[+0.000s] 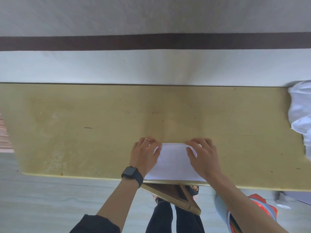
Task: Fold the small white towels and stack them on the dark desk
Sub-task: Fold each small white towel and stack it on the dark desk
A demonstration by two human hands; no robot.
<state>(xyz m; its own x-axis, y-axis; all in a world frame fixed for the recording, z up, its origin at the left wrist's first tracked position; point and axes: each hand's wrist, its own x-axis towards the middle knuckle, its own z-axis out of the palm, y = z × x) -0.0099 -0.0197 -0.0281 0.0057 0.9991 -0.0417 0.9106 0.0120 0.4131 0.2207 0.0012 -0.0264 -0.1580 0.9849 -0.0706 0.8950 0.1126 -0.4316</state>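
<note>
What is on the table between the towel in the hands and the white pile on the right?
Nothing. In the head view, only bare, scratched table lies between the towel and the white pile.

A white towel (175, 163) lies at the desk (101, 123) edge.

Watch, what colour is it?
The watch is black. The head view shows it best.

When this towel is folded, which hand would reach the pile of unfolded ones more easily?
Probably the right hand. It pinches the far right corner of the white towel, nearest the heap of white towels at the right edge of the table. The left hand pinches the opposite corner, farther away.
</note>
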